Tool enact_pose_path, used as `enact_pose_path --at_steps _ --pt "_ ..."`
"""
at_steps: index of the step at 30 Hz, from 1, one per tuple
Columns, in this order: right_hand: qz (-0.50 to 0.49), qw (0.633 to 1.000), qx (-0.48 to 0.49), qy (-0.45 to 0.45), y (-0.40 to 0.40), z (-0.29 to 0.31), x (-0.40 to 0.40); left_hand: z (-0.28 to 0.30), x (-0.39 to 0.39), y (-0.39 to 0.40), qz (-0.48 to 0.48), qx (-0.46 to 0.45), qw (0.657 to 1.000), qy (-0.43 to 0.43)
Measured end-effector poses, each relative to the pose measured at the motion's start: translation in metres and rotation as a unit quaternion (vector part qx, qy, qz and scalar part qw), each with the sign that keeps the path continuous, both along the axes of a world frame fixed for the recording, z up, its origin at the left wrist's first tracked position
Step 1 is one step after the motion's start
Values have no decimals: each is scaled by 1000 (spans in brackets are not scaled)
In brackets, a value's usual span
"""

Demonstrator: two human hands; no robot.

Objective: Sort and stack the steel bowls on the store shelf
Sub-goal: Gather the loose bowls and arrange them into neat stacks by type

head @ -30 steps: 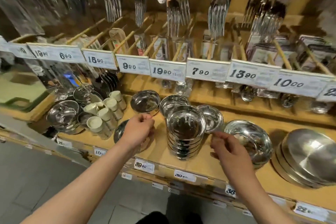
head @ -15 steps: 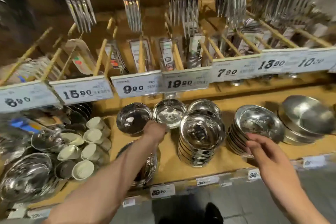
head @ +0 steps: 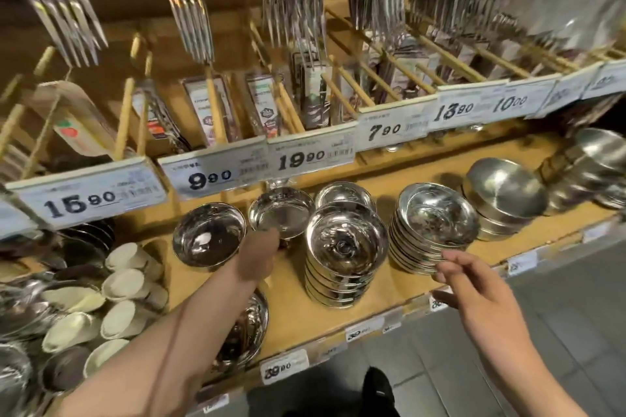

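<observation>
Steel bowls (head: 345,240): shiny, stacked, rims up

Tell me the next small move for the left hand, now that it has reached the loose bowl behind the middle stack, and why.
Probably lift that loose bowl and set it on the middle stack beside it. The left hand is at the bowl's near rim, though its fingers are hidden, so the grip is unclear. The bowl sits alone and looks close in width to the stack's top bowl. The right hand hovers free.

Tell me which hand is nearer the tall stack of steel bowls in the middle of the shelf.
Left. The left hand is just left of the tall stack of steel bowls, at a single bowl; the right hand hovers farther right, by a flatter stack.
</observation>
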State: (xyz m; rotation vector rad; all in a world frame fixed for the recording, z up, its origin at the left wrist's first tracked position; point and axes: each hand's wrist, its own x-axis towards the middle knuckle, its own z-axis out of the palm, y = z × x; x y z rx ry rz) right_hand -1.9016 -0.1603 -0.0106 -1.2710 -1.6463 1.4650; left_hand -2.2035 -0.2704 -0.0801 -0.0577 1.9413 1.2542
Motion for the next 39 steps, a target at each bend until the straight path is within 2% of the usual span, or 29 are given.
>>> enact_pose_path --at_steps 3,8,20,25,30,34,36,39 --pt "12 1000 -2 8 3 2 -11 2 0 -4 52 12 997 -55" --pt "44 999 -8 16 9 6 -27 20 6 -12 58 53 987 -137" --pt "108 994 -1 5 52 25 -37 85 16 -33 90 54 989 -102" --pt "187 982 24 -18 82 44 -56 109 30 -42 146 49 987 -49" --pt "323 935 101 -105 122 62 -90 122 49 -56 230 52 972 -7" --pt "400 886 167 -164 150 66 -117 134 69 -64 304 108 946 -10" --pt "443 856 182 -194 158 63 -130 141 82 -68 329 114 937 -4" --pt "517 788 210 -261 172 52 -152 153 105 -73 351 109 930 7"
